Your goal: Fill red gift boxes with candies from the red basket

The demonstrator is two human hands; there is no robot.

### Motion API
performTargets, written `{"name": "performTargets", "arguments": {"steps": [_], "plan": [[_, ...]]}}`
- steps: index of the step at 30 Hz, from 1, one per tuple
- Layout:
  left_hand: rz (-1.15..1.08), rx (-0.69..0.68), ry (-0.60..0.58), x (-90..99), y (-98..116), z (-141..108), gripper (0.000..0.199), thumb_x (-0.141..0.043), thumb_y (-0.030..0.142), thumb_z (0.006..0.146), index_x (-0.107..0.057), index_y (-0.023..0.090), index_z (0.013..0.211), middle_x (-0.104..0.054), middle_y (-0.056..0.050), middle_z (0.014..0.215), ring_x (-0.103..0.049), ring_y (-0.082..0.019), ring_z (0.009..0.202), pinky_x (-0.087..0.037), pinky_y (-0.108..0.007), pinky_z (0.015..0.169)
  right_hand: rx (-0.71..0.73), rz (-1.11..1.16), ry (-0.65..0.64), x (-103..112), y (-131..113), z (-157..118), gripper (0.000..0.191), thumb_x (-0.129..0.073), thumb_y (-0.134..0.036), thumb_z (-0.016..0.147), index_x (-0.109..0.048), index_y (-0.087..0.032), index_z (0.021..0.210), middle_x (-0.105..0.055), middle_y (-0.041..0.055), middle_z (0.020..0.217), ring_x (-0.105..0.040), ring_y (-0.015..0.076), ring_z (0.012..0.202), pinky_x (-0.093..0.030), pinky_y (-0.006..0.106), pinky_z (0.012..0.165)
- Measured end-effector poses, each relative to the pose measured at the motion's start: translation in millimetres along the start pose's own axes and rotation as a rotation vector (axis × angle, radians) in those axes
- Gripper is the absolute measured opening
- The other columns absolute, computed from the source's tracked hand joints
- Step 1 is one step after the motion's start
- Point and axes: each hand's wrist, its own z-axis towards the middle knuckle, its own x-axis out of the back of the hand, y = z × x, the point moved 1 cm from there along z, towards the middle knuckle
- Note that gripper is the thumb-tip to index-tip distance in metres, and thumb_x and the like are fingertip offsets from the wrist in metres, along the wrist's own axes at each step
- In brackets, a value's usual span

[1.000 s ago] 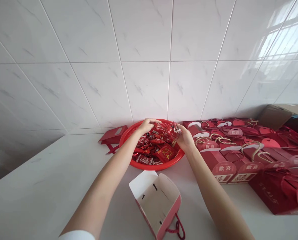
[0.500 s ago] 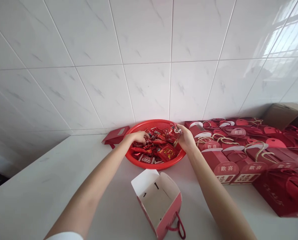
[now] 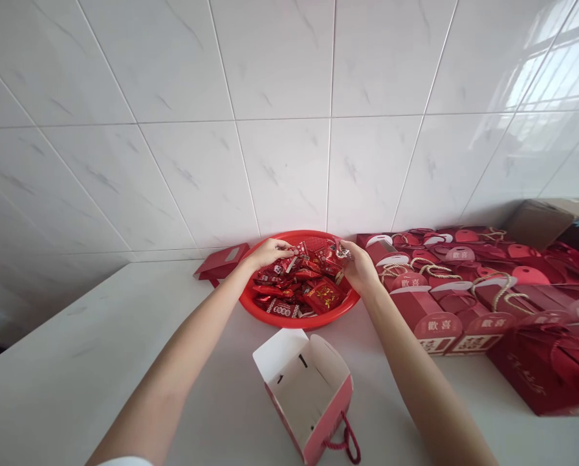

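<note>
A red plastic basket (image 3: pixel 299 322) holds many red-wrapped candies (image 3: pixel 282 285). My left hand (image 3: pixel 271 251) is over its left side, thumb and fingers pinched on a small red candy packet (image 3: pixel 299 250) lifted above the pile. At the basket's right rim, my right hand (image 3: pixel 360 266) is closed around red and clear wrapped candy packets (image 3: pixel 338 254); its fingers partly hide them. In front of the basket stands an open gift box (image 3: pixel 306 388), white inside and pink-red outside, with a dark red cord handle. Nothing lies in it except its slots.
Rows of red gift boxes (image 3: pixel 444 310) with cord handles stand on the right of the white table (image 3: pixel 99 362). A darker red box (image 3: pixel 536 369) is nearest on that side. Behind them is a cardboard carton (image 3: pixel 532 223). A red box (image 3: pixel 222 261) lies behind the basket's left rim.
My left hand has risen out of the pile and now pinches a red packet above it. My right hand stays at the right rim with its packets.
</note>
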Motion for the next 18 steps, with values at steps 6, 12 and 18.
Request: {"name": "performTargets", "arguments": {"steps": [6, 12, 18], "plan": [[-0.107, -0.063, 0.025, -2.5, -1.2, 1.5, 0.050, -0.079, 0.061, 0.061, -0.071, 0.016, 0.081, -0.072, -0.002, 0.083, -0.062, -0.019, 0.078, -0.047, -0.032, 0.078, 0.005, -0.010, -0.021, -2.1, -1.5, -2.6, 0.021, -0.087, -0.028, 0.059, -0.070, -0.021, 0.069, -0.070, -0.0027, 0.071, -0.063, 0.0136, 0.066, -0.051, 0.025, 0.056], [-0.173, -0.119, 0.036, -3.5, 0.8, 4.3, 0.031, -0.082, 0.043, 0.061, -0.072, 0.017, 0.075, -0.075, -0.005, 0.088, -0.068, -0.022, 0.086, -0.051, -0.037, 0.085, -0.008, -0.032, -0.064, -4.3, -4.4, -7.3, 0.027, -0.090, -0.031, 0.056, -0.070, -0.021, 0.071, -0.070, -0.0026, 0.073, -0.062, 0.0142, 0.067, -0.052, 0.026, 0.057], [-0.185, -0.206, 0.080, -8.0, 11.3, 5.1, 0.019, -0.072, 0.035, 0.071, -0.070, 0.016, 0.075, -0.075, -0.007, 0.096, -0.069, -0.022, 0.092, -0.052, -0.037, 0.088, -0.020, -0.036, -0.067, -6.6, -7.2, -9.7, 0.029, -0.091, -0.032, 0.053, -0.071, -0.021, 0.071, -0.070, -0.0030, 0.072, -0.061, 0.0137, 0.066, -0.053, 0.026, 0.058]]}}
